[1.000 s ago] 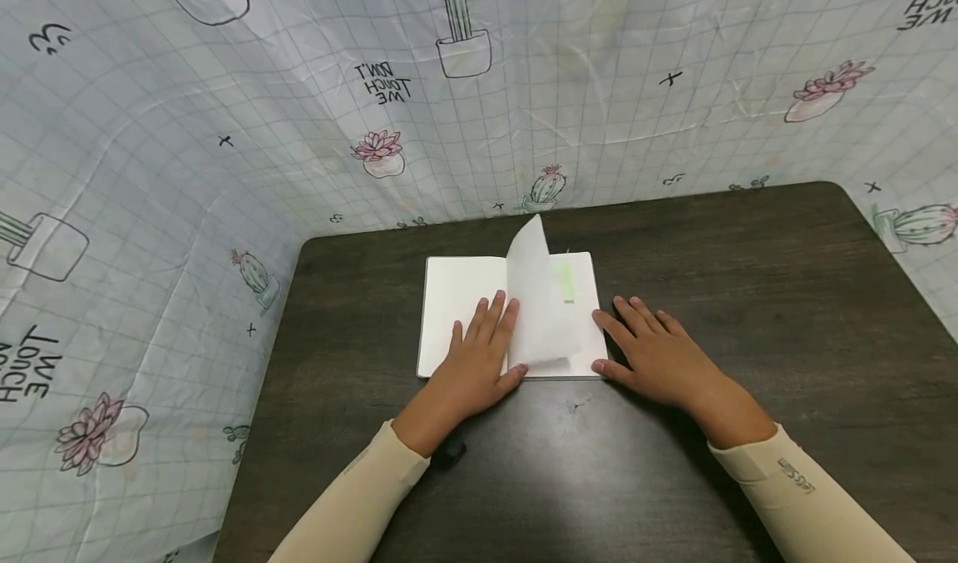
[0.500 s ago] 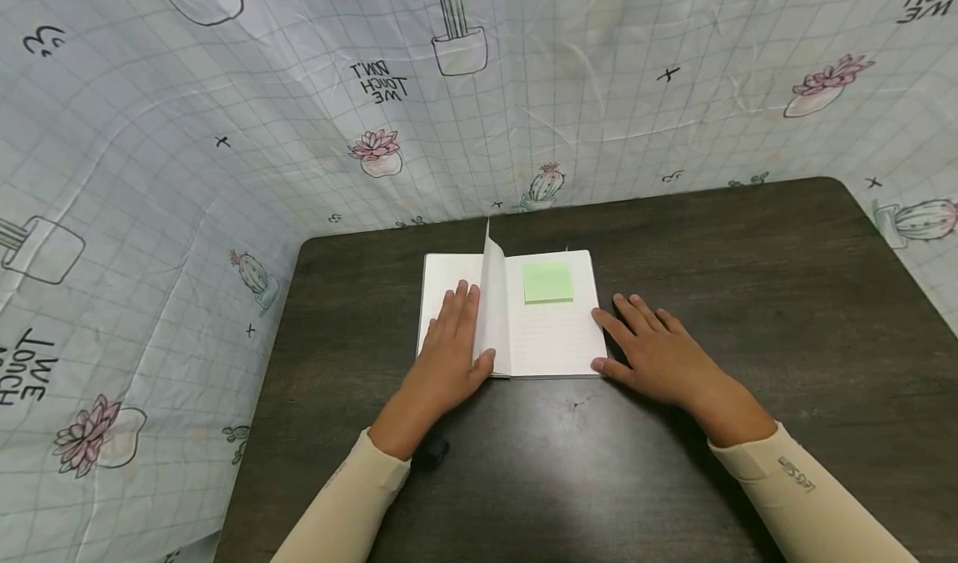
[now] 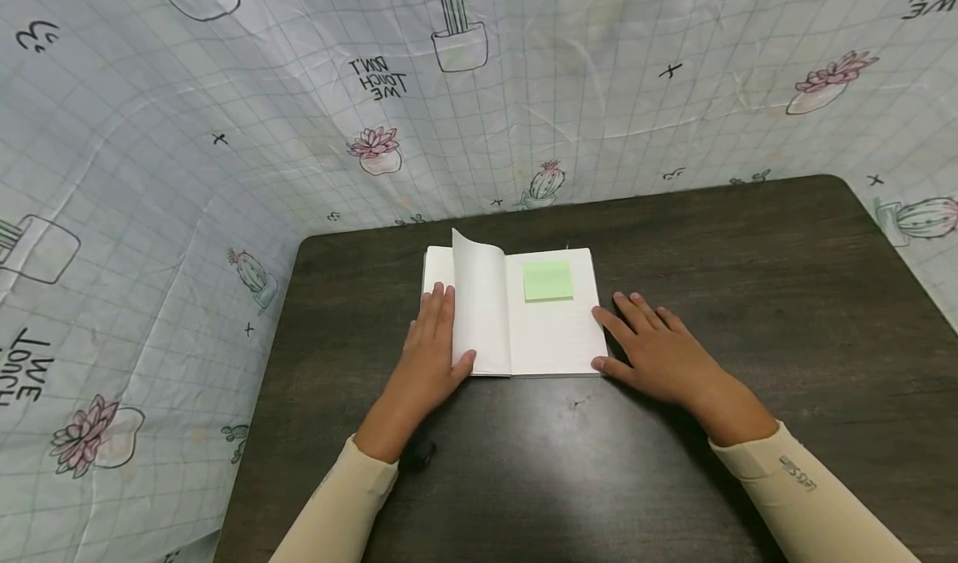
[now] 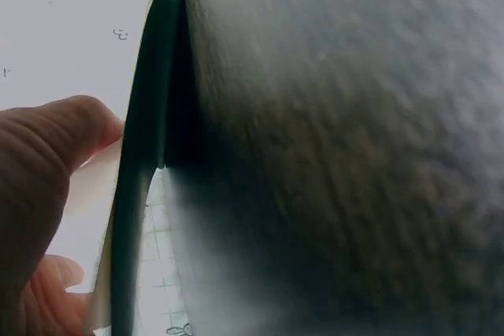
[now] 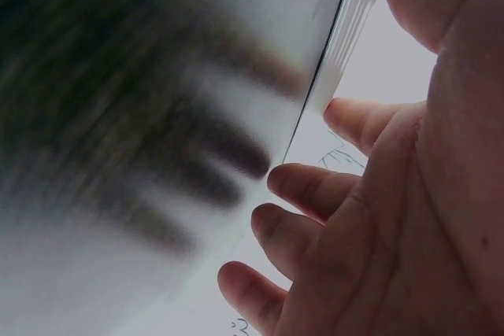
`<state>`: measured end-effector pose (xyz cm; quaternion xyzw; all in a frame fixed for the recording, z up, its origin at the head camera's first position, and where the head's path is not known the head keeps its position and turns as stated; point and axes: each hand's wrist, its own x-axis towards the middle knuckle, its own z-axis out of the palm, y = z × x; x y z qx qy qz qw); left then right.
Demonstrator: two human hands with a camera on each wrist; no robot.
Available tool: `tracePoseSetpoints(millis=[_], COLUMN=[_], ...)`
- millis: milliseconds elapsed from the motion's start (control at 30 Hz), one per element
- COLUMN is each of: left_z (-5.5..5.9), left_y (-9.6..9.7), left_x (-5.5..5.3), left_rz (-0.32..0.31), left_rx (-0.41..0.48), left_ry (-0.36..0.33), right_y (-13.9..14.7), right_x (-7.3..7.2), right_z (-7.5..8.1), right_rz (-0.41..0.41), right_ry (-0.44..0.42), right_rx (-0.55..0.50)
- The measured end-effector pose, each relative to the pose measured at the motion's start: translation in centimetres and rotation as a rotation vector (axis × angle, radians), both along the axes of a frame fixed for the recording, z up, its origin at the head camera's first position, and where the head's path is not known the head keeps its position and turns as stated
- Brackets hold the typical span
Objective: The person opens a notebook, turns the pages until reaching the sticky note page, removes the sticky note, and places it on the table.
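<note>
An open notebook lies on the dark table in the head view, a light green sticky note on its right page. One page on the left half curves up, its far corner raised. My left hand lies on the left half beside this page, fingers straight, thumb out toward the bottom edge. The left wrist view shows the thumb at the page edge, beside the dark cover. My right hand rests with fingers spread, index fingertip and thumb at the notebook's right edge, as the right wrist view also shows.
The dark wooden table extends around the notebook on all sides. A white grid cloth printed with cacti hangs along the back and left of the table. A small dark object shows beside the left cuff.
My left hand has slid left, and the page has turned over from right to left. The whole green sticky note has come into view. My right hand has stayed in place.
</note>
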<state>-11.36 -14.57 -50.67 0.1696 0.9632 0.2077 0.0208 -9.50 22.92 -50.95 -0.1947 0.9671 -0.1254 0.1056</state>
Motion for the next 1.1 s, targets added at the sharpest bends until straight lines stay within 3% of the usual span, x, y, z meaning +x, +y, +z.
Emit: tracePoseSetpoints(millis=[300, 500, 667, 833, 1100], left_z=[-0.5, -0.6, -0.1, 0.5, 0.6], left_y=[-0.6, -0.8, -0.5, 0.4, 2.6], left_x=[-0.1, -0.1, -0.4, -0.8, -0.8], left_rz=[0.037, 0.066, 0.064, 0.006, -0.156], left_rx=[-0.016, -0.071, -0.144, -0.216, -0.206], left_ry=[-0.009, -0.050, -0.075, -0.051, 0.047], right_y=[0.0, -0.1, -0.1, -0.1, -0.2], right_x=[0.0, 0.1, 0.1, 0.1, 0.2], right_z=[0.0, 0.2, 0.3, 0.4, 0.3], right_rz=[0.002, 0.002, -0.001, 0.000, -0.003], right_ry=[0.007, 0.005, -0.001, -0.003, 0.004], right_rx=[-0.005, -0.003, -0.003, -0.003, 0.001])
